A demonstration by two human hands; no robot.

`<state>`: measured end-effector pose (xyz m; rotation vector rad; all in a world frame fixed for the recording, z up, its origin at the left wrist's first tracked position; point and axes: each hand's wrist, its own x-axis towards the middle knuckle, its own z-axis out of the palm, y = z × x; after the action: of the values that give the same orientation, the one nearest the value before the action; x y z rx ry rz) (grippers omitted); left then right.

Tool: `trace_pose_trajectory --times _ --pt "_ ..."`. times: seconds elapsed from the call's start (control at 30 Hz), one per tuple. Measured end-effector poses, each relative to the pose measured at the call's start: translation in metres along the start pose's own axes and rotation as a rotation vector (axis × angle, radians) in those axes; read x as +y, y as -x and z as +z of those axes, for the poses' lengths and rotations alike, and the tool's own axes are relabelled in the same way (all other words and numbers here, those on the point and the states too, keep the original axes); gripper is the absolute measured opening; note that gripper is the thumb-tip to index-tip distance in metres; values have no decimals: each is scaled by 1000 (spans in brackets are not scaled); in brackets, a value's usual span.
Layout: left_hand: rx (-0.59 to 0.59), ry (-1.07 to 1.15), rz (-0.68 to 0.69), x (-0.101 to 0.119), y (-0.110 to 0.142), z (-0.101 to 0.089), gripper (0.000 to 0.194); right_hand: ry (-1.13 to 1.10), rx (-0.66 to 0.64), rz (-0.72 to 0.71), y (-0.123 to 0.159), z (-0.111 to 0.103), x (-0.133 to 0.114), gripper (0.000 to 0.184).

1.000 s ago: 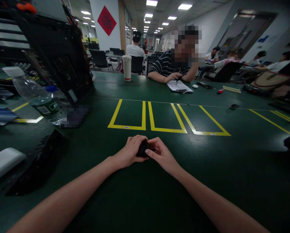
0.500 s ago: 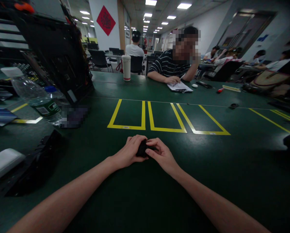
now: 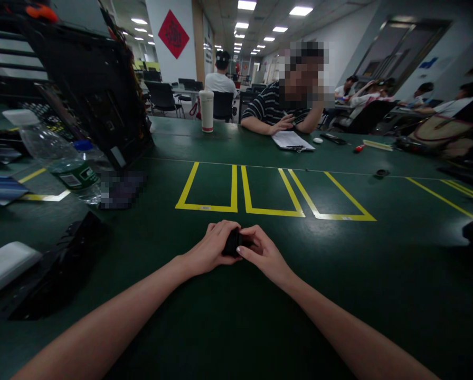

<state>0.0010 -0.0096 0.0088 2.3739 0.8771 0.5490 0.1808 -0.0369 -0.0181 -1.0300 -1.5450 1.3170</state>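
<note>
A small black object, too dark to name its kind, is held low over the green table, just in front of the yellow tape outlines. My left hand wraps around it from the left, fingers over the far side and thumb along the near side. From the right, my right hand grips its edge with thumb and fingertips. The fingers of both hands cover part of the object, and whether it rests on the table I cannot tell.
Yellow tape marks boxes on the table. At left stand a plastic bottle, a large black frame, a black part and a white case. Across the table sits a person with a clipboard near a cup.
The black object has turned slightly in my hands, and my right thumb has shifted a little. Across the table, the person's writing hand has lifted off the paper.
</note>
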Motion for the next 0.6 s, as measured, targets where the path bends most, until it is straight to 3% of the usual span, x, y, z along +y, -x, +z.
trace_pose_trajectory --times 0.33,0.6 --pt "9 -14 24 0 -1 1 53 46 0 131 -3 -1 1 26" --pt "2 -8 10 0 0 1 54 -45 -9 47 0 2 0 20"
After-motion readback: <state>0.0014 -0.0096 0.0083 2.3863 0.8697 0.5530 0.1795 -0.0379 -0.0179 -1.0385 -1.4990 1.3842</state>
